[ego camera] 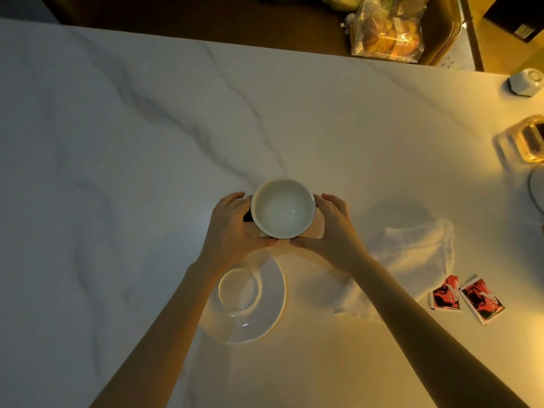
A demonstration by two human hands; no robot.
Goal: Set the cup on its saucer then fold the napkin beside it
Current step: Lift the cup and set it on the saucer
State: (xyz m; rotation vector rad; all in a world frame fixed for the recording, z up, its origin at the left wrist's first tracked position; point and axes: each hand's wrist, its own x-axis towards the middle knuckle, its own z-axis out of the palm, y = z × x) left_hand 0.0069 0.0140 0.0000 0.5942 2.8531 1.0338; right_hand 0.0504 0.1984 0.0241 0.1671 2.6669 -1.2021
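Observation:
A cup (283, 208), white inside with a dark outside, is empty and held between both hands above the marble table. My left hand (232, 222) grips its left side and my right hand (329, 223) its right side. The white saucer (266, 298) lies on the table just below the cup, partly under my left forearm, with nothing on it. A white cloth napkin (412, 260) lies crumpled to the right of the saucer, partly hidden by my right forearm.
Two red sachets (468, 297) lie right of the napkin. A glass jar (527, 139) and a small white pot (525, 82) stand at the right edge. A plastic bag of food (388, 28) sits beyond the table's far edge (206, 39).

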